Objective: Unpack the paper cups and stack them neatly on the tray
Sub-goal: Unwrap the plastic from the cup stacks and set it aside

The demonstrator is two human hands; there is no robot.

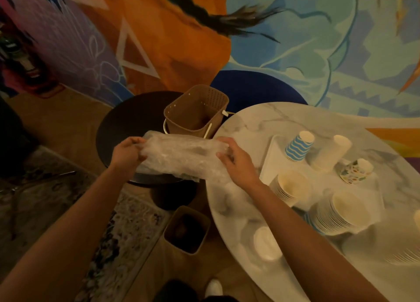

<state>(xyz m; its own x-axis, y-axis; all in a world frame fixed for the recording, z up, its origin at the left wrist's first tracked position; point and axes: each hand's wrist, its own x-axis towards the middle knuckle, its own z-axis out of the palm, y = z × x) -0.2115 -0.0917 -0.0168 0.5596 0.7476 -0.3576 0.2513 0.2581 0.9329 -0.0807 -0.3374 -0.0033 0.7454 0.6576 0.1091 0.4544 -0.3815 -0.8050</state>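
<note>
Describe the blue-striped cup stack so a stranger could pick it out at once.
Start at the round marble table on the right, then find the white tray on it. The blue-striped cup stack stands upside down at the tray's far left; its neighbours are plain white or flower-printed, and only it has wavy blue-and-white bands.

wall: painted mural point(181, 40) in orange, purple, pale blue and green | floor: wood planks point(68, 124) with a patterned rug point(106, 233) | furniture: white marble-look oval table point(261, 124); dark round side table point(127, 124) just beside it; brown perforated basket point(200, 113) on top; brown bin point(186, 229) on the floor | light: dim, warm
</note>
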